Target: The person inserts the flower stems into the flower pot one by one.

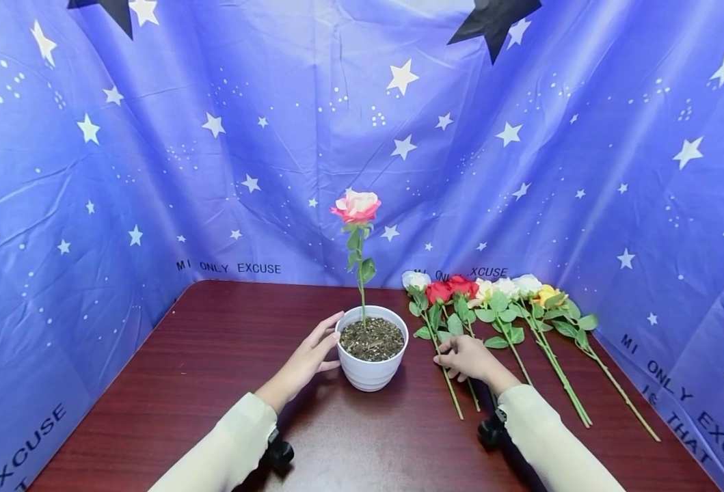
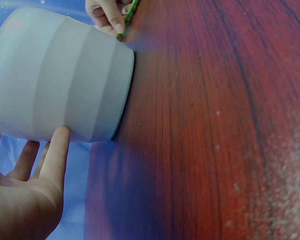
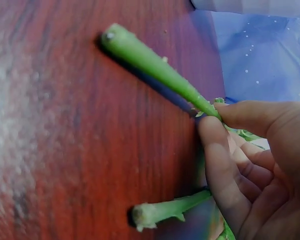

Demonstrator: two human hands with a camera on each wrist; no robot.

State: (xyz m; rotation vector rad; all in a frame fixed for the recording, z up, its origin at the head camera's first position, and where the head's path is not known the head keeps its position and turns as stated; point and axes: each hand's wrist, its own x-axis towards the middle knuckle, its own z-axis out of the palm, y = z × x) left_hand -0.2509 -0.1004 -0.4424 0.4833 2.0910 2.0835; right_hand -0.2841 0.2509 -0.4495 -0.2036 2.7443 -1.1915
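A white ribbed flowerpot (image 1: pixel 370 374) stands on the table, filled with dark soil (image 1: pixel 375 342). Upright in that soil is a pink-and-white rose (image 1: pixel 357 207) with a leafy green stem. My left hand (image 1: pixel 303 362) is at the pot's left side, fingers extended; in the left wrist view a fingertip (image 2: pixel 63 134) meets the pot wall. To the right of the pot, my right hand (image 1: pixel 471 357) pinches the stem (image 3: pixel 155 67) of the leftmost white rose (image 1: pixel 416 280) between thumb and index finger. That rose lies along the table, its cut end pointing toward me.
Beside the white rose lie red roses (image 1: pixel 450 290), a cream rose (image 1: pixel 483 292), more white roses (image 1: pixel 524 285) and a yellow rose (image 1: pixel 548 296), stems toward me. A blue star-printed cloth (image 1: pixel 312 137) surrounds the dark red wooden table (image 1: pixel 214 362) at the back and sides.
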